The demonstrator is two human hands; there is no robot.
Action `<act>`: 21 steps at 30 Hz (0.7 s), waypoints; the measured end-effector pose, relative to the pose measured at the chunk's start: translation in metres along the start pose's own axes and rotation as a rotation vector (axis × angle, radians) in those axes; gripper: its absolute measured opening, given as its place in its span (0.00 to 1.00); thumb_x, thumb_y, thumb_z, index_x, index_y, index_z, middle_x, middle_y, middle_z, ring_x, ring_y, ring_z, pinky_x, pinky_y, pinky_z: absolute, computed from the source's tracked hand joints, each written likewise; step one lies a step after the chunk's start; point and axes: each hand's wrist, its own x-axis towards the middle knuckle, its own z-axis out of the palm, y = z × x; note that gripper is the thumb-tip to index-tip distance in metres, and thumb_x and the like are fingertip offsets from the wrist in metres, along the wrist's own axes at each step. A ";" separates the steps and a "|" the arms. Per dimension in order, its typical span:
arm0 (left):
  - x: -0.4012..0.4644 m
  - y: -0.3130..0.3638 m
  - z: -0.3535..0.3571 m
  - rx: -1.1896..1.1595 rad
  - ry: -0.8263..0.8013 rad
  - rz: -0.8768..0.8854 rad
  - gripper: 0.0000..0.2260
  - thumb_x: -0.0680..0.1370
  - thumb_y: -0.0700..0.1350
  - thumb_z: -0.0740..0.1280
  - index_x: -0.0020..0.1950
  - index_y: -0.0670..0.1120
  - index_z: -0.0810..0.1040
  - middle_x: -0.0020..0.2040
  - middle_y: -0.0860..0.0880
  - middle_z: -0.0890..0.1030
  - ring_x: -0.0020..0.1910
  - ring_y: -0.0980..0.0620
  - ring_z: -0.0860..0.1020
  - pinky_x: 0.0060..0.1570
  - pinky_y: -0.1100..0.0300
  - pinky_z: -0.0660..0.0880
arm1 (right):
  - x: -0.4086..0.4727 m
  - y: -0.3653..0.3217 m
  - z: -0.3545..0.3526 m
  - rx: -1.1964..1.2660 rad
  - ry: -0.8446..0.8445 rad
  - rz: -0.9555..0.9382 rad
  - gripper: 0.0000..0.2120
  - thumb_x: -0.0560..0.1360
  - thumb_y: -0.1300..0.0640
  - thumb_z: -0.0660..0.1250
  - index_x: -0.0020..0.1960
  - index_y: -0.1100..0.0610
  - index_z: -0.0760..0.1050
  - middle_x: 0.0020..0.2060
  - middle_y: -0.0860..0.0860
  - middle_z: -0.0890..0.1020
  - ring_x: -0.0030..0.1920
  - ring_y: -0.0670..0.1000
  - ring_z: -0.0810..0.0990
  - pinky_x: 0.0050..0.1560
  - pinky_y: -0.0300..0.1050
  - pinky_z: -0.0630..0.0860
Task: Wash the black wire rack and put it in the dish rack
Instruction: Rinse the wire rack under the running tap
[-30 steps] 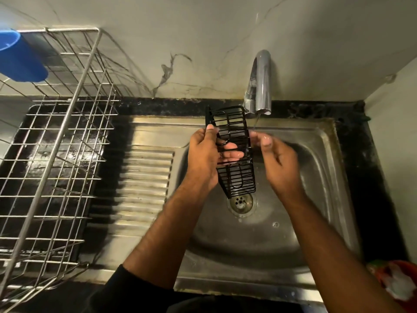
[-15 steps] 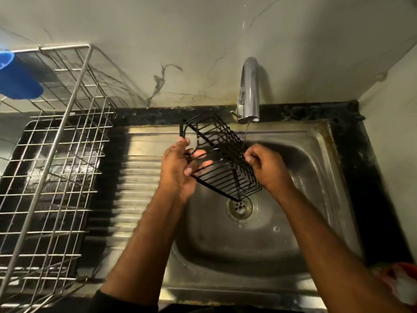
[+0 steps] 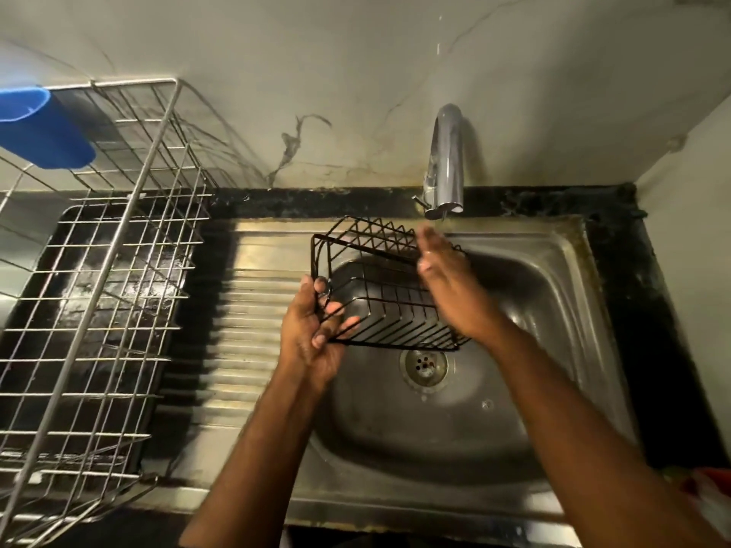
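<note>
I hold the black wire rack (image 3: 379,310) over the steel sink basin, lying roughly level with its long side left to right. My left hand (image 3: 312,330) grips its left end, fingers curled through the wires. My right hand (image 3: 447,282) lies flat against the rack's right part, fingers stretched toward the tap, blurred by motion. The silver wire dish rack (image 3: 118,239) stands on the counter at the left, apart from both hands.
The chrome tap (image 3: 445,160) hangs above the sink's (image 3: 553,270) back edge; the drain (image 3: 424,363) lies just below the wire rack. A blue cup (image 3: 39,128) hangs at the dish rack's far left corner. Something red and white (image 3: 708,496) sits at the right edge.
The wire rack turned from upright to lying level. My right hand let go of its edge and now lies flat across it. The view shifted down and right.
</note>
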 end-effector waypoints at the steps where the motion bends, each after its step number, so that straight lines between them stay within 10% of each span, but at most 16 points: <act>1: -0.002 0.004 -0.002 -0.013 -0.002 0.009 0.17 0.86 0.54 0.53 0.41 0.50 0.71 0.24 0.53 0.69 0.11 0.59 0.61 0.21 0.65 0.72 | 0.001 0.017 -0.004 0.041 -0.019 0.167 0.27 0.84 0.41 0.45 0.80 0.43 0.43 0.80 0.44 0.44 0.76 0.44 0.37 0.78 0.59 0.38; 4: -0.006 0.008 0.002 -0.005 -0.033 -0.002 0.19 0.86 0.55 0.54 0.38 0.49 0.70 0.24 0.52 0.68 0.11 0.59 0.60 0.21 0.64 0.72 | 0.009 0.022 -0.004 0.068 -0.039 0.327 0.29 0.83 0.39 0.44 0.81 0.45 0.41 0.80 0.47 0.43 0.76 0.49 0.36 0.77 0.61 0.37; 12: -0.009 0.001 0.010 0.023 -0.029 0.008 0.24 0.85 0.59 0.54 0.32 0.49 0.69 0.20 0.52 0.66 0.10 0.59 0.60 0.19 0.65 0.70 | -0.016 -0.087 0.016 -0.096 0.050 -0.317 0.27 0.84 0.46 0.44 0.81 0.51 0.43 0.80 0.44 0.43 0.79 0.43 0.41 0.79 0.50 0.42; 17: -0.015 0.013 -0.004 0.042 -0.068 0.031 0.25 0.82 0.61 0.56 0.30 0.50 0.67 0.22 0.53 0.62 0.11 0.59 0.58 0.19 0.62 0.72 | -0.017 0.009 0.013 0.224 0.084 0.167 0.32 0.78 0.29 0.45 0.79 0.37 0.42 0.78 0.45 0.59 0.74 0.52 0.64 0.73 0.55 0.62; 21: -0.023 0.003 -0.005 0.028 -0.052 0.014 0.27 0.81 0.62 0.58 0.26 0.49 0.67 0.22 0.52 0.61 0.11 0.58 0.59 0.19 0.63 0.70 | 0.011 -0.011 0.003 0.085 0.182 0.220 0.27 0.84 0.41 0.46 0.81 0.46 0.45 0.80 0.49 0.46 0.79 0.53 0.42 0.78 0.63 0.49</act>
